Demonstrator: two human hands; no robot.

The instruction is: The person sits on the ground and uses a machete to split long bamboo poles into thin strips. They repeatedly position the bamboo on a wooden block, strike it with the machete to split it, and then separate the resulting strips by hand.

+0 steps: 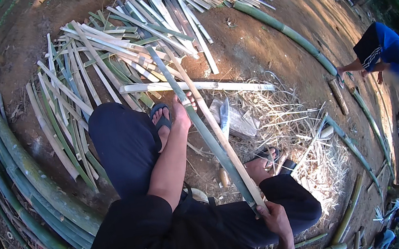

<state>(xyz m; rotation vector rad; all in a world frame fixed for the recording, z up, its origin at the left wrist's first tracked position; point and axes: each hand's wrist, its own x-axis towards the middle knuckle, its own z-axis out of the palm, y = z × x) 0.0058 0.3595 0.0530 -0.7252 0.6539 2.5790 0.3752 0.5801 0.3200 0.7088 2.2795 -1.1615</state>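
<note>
Two long split bamboo strips, one green (207, 135) and one pale (223, 144), lie side by side and slant across my lap. My left hand (183, 110) is closed around them towards their upper part. Near their lower ends my right hand (275, 218) grips both, thumb on top. Just right of the strips, a broad metal blade (225, 118) rests against a wooden block (244, 127) on the ground; its handle cannot be made out.
Piles of split bamboo (89, 53) lie ahead. Whole green bamboo poles (35, 176) run along my left. Pale shavings (314, 158) cover the ground at right. Beyond a long bamboo pole (295, 36), a person in blue (390, 50) bends down.
</note>
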